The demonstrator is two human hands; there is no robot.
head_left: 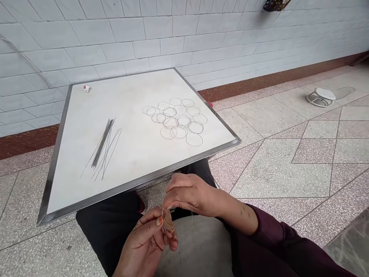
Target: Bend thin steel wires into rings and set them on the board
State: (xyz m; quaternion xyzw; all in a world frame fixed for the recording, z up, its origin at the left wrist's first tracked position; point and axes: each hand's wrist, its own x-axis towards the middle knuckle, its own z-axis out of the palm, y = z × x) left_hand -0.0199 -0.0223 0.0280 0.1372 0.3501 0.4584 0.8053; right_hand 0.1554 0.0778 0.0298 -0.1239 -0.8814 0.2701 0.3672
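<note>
Below the front edge of the table, my left hand (152, 234) pinches a thin wire (191, 225) and a small brown piece (168, 223) between thumb and fingers. My right hand (190, 194) is closed just above it, its fingertips pressed together at the wire. The wire curves down in a loose loop to the right of the brown piece. On the white table (129, 142), several thin wire rings (194, 139) lie overlapping at the right. A bundle of straight wires (102, 144) lies at the left, a few of them splayed out.
A small white and red item (87, 89) sits at the table's far left corner. The table has a metal edge (141, 180) and stands by a tiled wall (129, 34). A round white stool (321, 97) is on the floor at the right.
</note>
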